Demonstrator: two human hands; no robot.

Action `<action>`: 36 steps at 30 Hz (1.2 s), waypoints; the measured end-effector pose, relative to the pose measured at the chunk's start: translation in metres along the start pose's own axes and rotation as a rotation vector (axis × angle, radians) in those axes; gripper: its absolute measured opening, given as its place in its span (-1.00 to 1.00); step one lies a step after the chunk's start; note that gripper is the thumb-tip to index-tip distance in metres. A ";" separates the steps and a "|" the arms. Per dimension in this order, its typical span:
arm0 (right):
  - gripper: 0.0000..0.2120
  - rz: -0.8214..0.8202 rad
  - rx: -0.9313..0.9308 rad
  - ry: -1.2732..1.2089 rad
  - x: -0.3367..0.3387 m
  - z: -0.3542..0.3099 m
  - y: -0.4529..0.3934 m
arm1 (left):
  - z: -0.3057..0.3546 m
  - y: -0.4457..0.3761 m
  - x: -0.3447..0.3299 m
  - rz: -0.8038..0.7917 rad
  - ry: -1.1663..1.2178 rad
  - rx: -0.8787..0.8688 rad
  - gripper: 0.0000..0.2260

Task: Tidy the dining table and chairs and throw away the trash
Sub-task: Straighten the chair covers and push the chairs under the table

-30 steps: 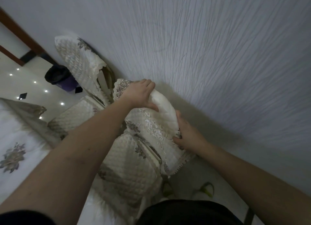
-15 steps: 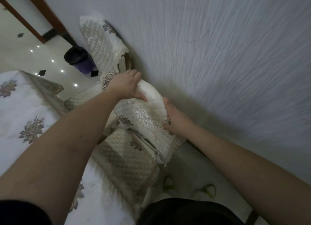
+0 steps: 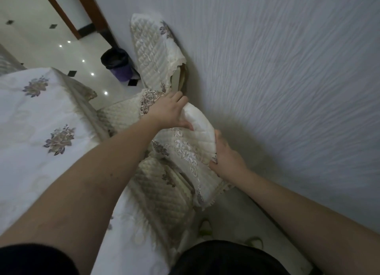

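Gripping the top of the chair cover point(image 3: 191, 143), the left hand point(image 3: 167, 112) curled over it, and the right hand point(image 3: 227, 159) held its side, near the wall point(image 3: 287, 69) beside the table point(image 3: 30, 120).

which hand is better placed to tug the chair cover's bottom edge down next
Right. The right hand already grips the near chair's cover low on its side, near the scalloped hem. The left hand holds the top of the backrest, far from that edge.
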State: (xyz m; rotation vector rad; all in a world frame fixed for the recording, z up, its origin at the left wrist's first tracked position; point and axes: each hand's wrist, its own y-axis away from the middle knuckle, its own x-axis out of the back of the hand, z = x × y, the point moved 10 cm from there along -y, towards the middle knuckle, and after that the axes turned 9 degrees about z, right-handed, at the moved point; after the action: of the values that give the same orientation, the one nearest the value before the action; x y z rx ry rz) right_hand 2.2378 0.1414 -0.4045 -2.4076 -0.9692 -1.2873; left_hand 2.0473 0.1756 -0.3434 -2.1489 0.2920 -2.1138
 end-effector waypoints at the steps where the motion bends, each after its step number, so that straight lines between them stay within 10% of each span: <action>1: -0.11 -0.002 -0.005 0.014 -0.001 0.000 0.006 | 0.002 0.004 0.000 0.011 0.015 -0.001 -0.17; 18: -0.10 -0.040 0.025 -0.032 -0.006 -0.005 0.009 | 0.012 0.044 -0.004 -0.036 0.105 0.263 -0.16; 31: -0.48 -0.150 -0.039 -0.443 0.018 -0.005 -0.035 | 0.127 0.122 -0.017 0.099 0.494 0.810 -0.51; 36: -0.29 -0.297 0.018 -0.169 0.005 -0.023 -0.052 | 0.184 0.133 -0.030 0.103 0.626 1.075 -0.26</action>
State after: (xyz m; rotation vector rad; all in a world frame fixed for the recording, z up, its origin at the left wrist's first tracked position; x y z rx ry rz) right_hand 2.1910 0.1711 -0.3920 -2.4589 -1.4243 -1.1693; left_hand 2.2225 0.0419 -0.4051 -0.8504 -0.5593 -2.0641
